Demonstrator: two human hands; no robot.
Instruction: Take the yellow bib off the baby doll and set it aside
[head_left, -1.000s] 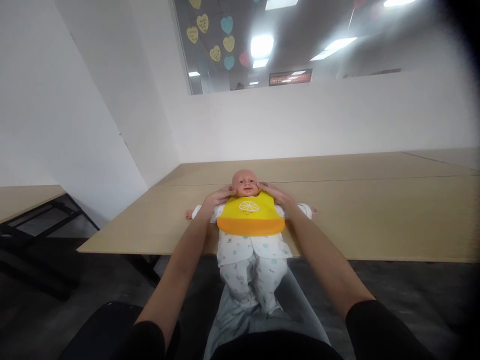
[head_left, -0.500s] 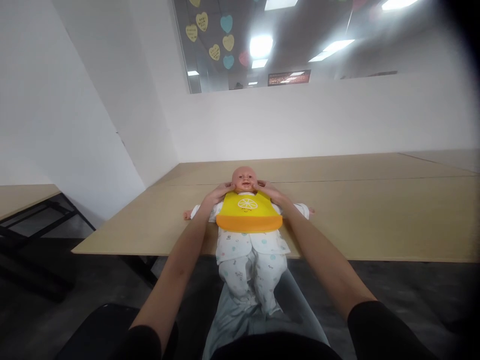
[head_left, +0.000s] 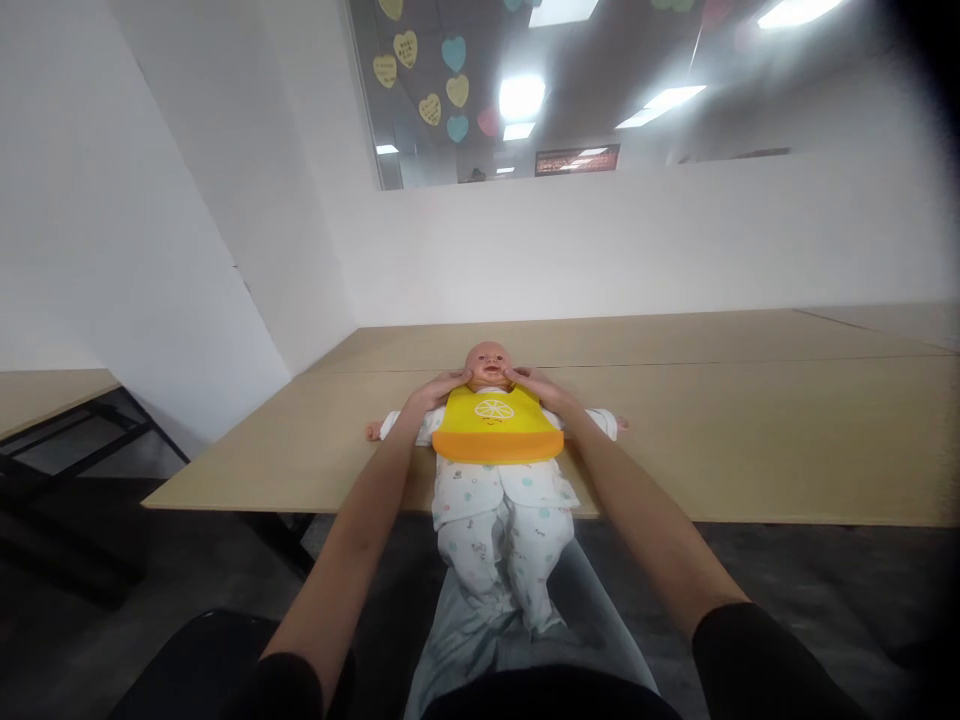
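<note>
Left hand (head_left: 445, 386) at one cheek of doll (head_left: 468, 492) | it lies face-up on table (head_left: 787, 430), legs past edge | bib (head_left: 497, 430) on chest, as a moment ago | right hand (head_left: 537, 384) at other cheek, apart from left; I can't tell either grip; work seems steady

Doll (head_left: 480, 490), yellow bib (head_left: 496, 425), left hand (head_left: 444, 386) and right hand (head_left: 541, 386) at cheeks

Single head-worn view, facing forward and down, near the table (head_left: 750, 430), wall (head_left: 600, 245) beyond
</note>
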